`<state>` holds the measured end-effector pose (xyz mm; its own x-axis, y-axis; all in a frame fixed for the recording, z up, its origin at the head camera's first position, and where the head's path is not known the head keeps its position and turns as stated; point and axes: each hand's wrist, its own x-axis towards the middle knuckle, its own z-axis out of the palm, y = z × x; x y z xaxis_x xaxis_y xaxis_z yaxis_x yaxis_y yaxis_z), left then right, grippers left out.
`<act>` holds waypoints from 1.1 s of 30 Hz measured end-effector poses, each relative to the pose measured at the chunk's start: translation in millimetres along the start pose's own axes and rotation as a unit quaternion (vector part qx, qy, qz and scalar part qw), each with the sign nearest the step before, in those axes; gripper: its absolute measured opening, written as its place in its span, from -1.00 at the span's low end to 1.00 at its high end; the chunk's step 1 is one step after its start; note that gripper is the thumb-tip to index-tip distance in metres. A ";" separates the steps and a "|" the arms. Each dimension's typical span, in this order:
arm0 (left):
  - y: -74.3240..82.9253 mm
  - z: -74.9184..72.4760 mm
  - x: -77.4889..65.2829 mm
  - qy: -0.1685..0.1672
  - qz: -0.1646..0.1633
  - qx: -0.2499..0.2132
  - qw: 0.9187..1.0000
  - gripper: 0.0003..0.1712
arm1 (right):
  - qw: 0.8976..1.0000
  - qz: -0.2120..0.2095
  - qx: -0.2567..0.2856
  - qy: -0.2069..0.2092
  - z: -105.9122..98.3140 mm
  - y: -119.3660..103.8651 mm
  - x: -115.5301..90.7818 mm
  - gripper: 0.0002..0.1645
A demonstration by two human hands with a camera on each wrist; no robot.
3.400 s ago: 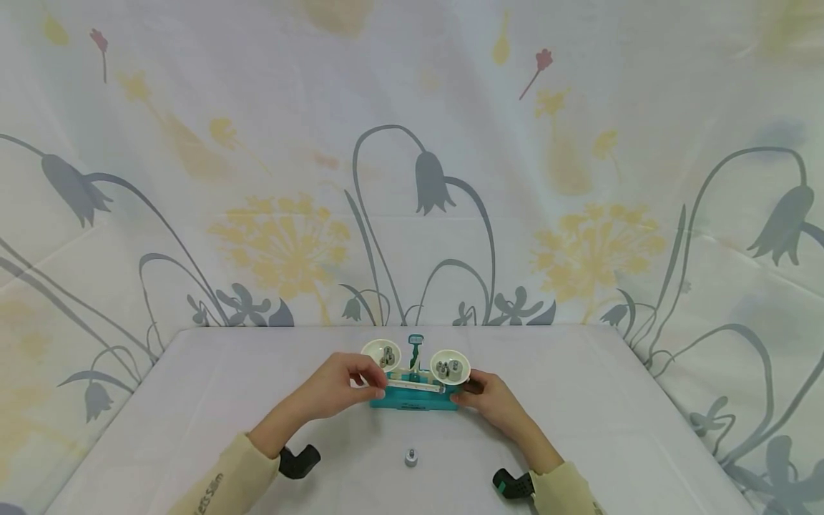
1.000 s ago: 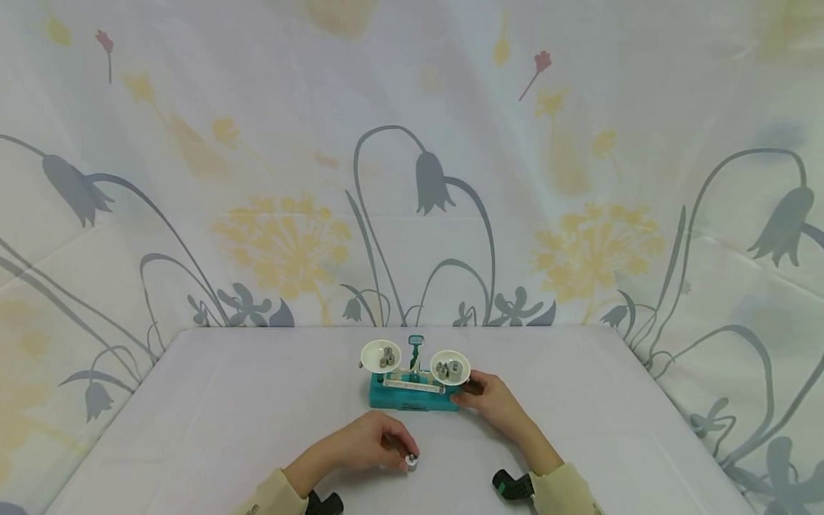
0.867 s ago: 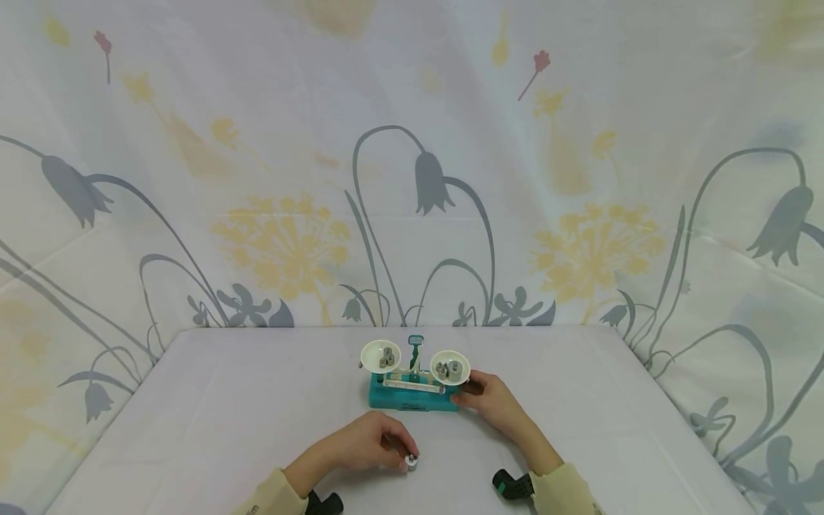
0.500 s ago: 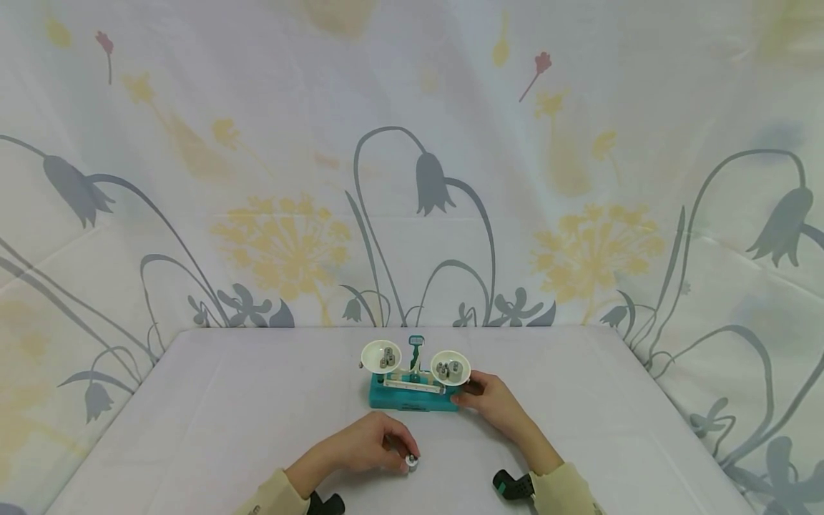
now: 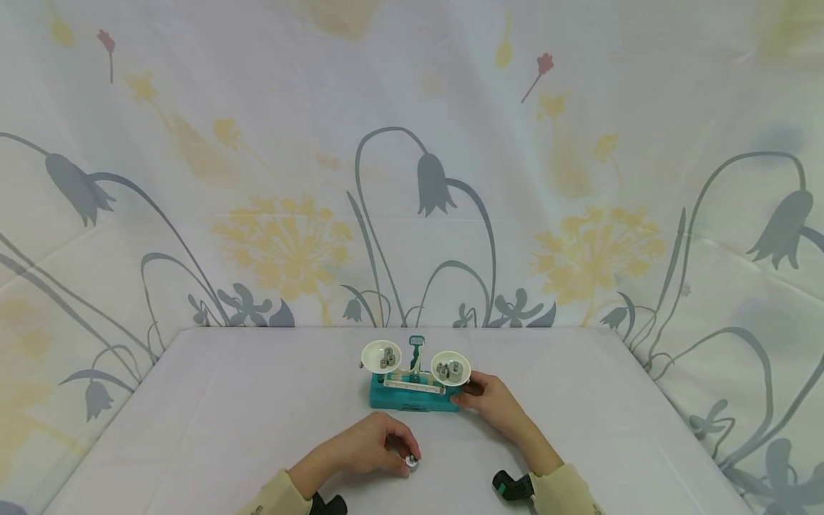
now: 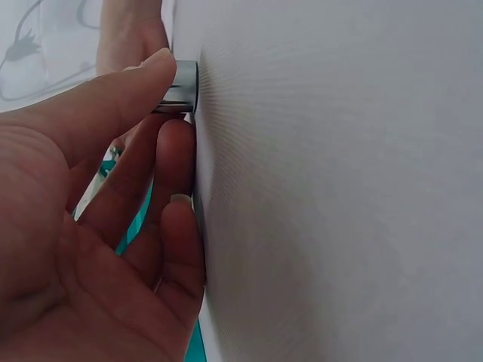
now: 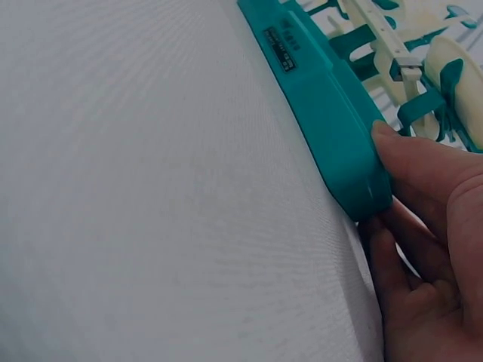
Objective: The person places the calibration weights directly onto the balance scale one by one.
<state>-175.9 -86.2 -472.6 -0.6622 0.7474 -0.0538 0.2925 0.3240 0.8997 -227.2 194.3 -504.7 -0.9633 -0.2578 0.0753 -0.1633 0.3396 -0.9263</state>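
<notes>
A teal balance scale (image 5: 412, 400) stands at the middle of the table. Several small metal weights (image 5: 388, 355) sit in its left cream pan (image 5: 370, 359), and more weights (image 5: 444, 370) are in its right pan (image 5: 451, 381). In front of the scale my left hand (image 5: 367, 445) pinches a single metal weight (image 6: 181, 87) between thumb and fingers, its base right at the tabletop. My right hand (image 5: 496, 404) holds the right end of the scale's base; the thumb lies on the teal edge (image 7: 324, 113) in the right wrist view.
A white cloth covers the table (image 5: 257, 400), and a flower-printed curtain (image 5: 412, 236) rises behind its back edge. Black wrist devices (image 5: 513, 485) show by both cuffs. The scale's pointer post (image 5: 415, 350) stands upright between the pans.
Since the earliest frame my left hand has left the front beam of the scale, come toward the front and taken hold of the lone weight. The right hand stays in place.
</notes>
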 end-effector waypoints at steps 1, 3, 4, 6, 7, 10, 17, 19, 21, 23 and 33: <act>0.5 -0.1 -0.1 0.001 -0.003 0.002 1.000 -0.78 | 1.000 0.000 -0.001 0.000 0.1 0.0 -0.2 -0.31; 1.4 -0.4 -0.1 0.001 -0.007 0.004 1.000 -0.78 | 1.000 0.000 0.000 0.000 0.4 -0.6 -0.5 -0.31; 1.8 -0.5 -0.2 0.000 -0.008 0.004 1.000 -0.79 | 1.000 0.001 0.000 0.000 0.6 -0.9 -0.7 -0.31; 2.1 -0.9 -0.5 0.000 -0.010 0.003 1.000 -0.79 | 1.000 0.000 -0.002 0.000 0.6 -1.2 -0.9 -0.31; 2.3 -1.0 -0.6 0.000 -0.010 0.003 1.000 -0.79 | 1.000 0.000 -0.003 0.000 0.5 -1.1 -0.8 -0.31; 2.3 -1.1 -0.6 0.001 -0.011 0.003 1.000 -0.79 | 1.000 -0.004 -0.010 0.004 -0.2 -0.8 -0.6 -0.31; 1.1 -0.8 -0.6 0.004 -0.005 0.003 1.000 -0.78 | 1.000 -0.006 -0.018 0.006 -0.7 0.1 -0.9 -0.30; 0.7 -0.7 -0.7 0.004 -0.003 0.004 1.000 -0.78 | 1.000 -0.008 -0.018 0.005 -0.6 0.6 -0.8 -0.31; 0.9 -0.6 -1.0 0.005 -0.003 0.003 1.000 -0.78 | 1.000 -0.010 -0.018 0.003 -0.6 1.1 -0.7 -0.31; 1.4 -0.8 -1.4 0.008 -0.005 0.002 1.000 -0.78 | 1.000 -0.010 -0.018 0.003 -0.6 1.4 -0.6 -0.31; 3.1 -2.2 -2.4 0.030 -0.014 0.001 0.999 -0.77 | 1.000 -0.004 -0.017 0.006 -0.9 -0.8 -0.7 -0.31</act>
<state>-175.0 -88.3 -468.7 -0.7107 0.7015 -0.0529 0.2746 0.3459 0.8972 -226.5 195.0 -503.7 -0.9644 -0.2496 0.0870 -0.1776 0.3680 -0.9127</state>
